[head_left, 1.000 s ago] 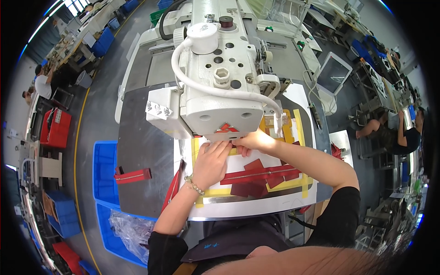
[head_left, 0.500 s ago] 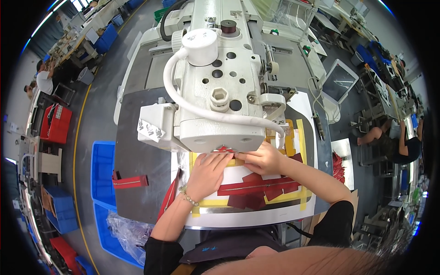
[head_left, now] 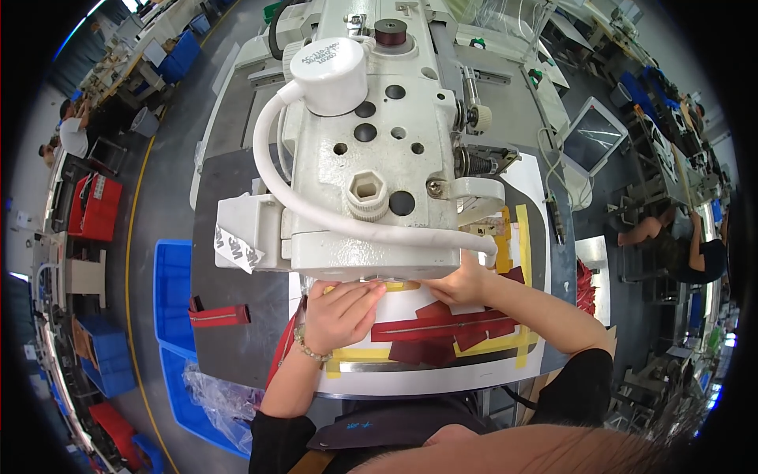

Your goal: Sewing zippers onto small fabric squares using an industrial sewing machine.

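Observation:
Both hands work close together under the front of a white sewing machine head (head_left: 379,251). My left hand (head_left: 341,316), with a bead bracelet at the wrist, has its fingers bent and pressed together; whatever they hold is hidden. My right hand (head_left: 459,283) is closed too, fingers reaching beneath the head's right corner, their grip out of sight. Just in front of the hands, a red zipper strip (head_left: 442,325) lies across dark red fabric pieces (head_left: 422,353) on a white sheet edged with yellow tape (head_left: 379,357). Another red zipper strip (head_left: 285,346) runs beside my left wrist.
A short red zipper piece (head_left: 219,316) lies on the dark table at left. Blue bins (head_left: 174,296) and clear plastic (head_left: 225,399) stand beyond the table's left edge. At right are a bundle of red strips (head_left: 585,288) and a screen (head_left: 596,136). Other people sit farther off.
My left hand has drawn slightly back and left, its fingers going from flat to bent. My right hand stays near the machine head. The machine looks larger and nearer in view.

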`<action>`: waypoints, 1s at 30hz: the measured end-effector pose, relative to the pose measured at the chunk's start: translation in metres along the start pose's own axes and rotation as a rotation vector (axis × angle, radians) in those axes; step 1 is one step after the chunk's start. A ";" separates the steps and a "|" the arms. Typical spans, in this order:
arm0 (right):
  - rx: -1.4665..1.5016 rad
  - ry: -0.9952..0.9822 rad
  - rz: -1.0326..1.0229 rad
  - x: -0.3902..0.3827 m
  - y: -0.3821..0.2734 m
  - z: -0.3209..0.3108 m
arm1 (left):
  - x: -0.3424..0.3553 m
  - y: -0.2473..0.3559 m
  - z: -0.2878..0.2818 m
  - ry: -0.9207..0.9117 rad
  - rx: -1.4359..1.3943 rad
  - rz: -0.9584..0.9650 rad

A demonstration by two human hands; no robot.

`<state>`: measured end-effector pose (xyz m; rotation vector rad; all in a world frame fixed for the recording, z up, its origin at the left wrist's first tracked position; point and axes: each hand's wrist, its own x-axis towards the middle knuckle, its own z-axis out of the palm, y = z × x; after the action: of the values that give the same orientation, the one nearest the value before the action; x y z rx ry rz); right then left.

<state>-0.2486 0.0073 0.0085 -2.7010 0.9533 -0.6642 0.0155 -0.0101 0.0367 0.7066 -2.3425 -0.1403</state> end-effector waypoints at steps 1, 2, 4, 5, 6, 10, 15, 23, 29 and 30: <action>-0.012 -0.018 0.009 0.000 -0.002 0.000 | 0.001 0.001 0.000 0.002 -0.001 0.012; -0.006 -0.017 0.012 0.001 -0.002 -0.001 | 0.001 0.001 0.001 0.004 -0.001 0.024; -0.076 -0.135 0.027 0.003 -0.001 -0.006 | 0.003 0.003 0.002 -0.010 -0.001 0.045; -0.073 -0.136 0.026 0.004 -0.002 -0.007 | 0.003 0.005 0.003 -0.021 -0.001 0.070; -0.101 -0.120 0.018 0.005 -0.004 -0.008 | 0.003 0.006 0.005 -0.021 -0.003 0.069; -0.037 -0.115 0.058 0.005 -0.004 -0.006 | 0.001 0.012 0.013 -0.061 -0.084 0.094; 0.001 -0.013 0.158 -0.002 -0.017 -0.015 | -0.006 0.017 0.016 -0.197 -0.271 -0.054; 0.024 -0.225 0.893 -0.096 -0.053 -0.107 | -0.012 0.038 0.003 -0.508 -0.314 -0.404; 0.112 0.021 0.895 -0.146 -0.062 -0.087 | -0.007 0.039 0.007 -0.495 -0.208 -0.203; 0.170 0.005 0.927 -0.148 -0.064 -0.085 | -0.006 0.040 0.006 -0.493 -0.200 -0.206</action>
<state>-0.3559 0.1473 0.0530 -1.7883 1.8315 -0.4967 -0.0026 0.0264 0.0402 0.8885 -2.6548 -0.7012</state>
